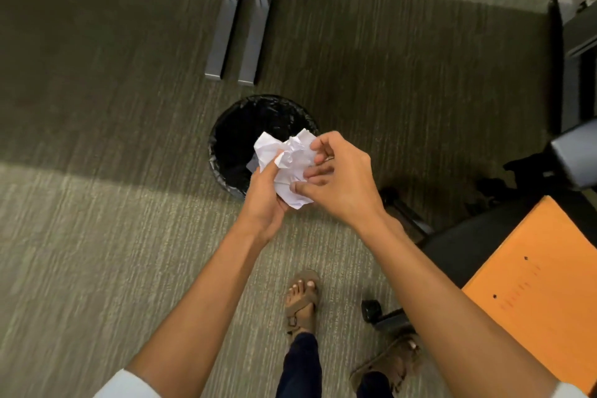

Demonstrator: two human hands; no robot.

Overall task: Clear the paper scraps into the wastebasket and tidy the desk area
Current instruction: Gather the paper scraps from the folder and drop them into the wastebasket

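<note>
both hands (left hand (pixel 265 200), right hand (pixel 339 178)) grip crumpled white paper (pixel 290 161) above the black-lined wastebasket (pixel 232 139).

There is just one view. The camera sits on the person's head and looks almost straight down. It is close to the two arms, and the fingers (pixel 318 160) sit near the middle. The carpet floor (pixel 97 236) lies far below the fingers and fills most of the view.

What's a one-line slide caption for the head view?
Left hand and right hand hold crumpled paper over a black-lined wastebasket.
</note>
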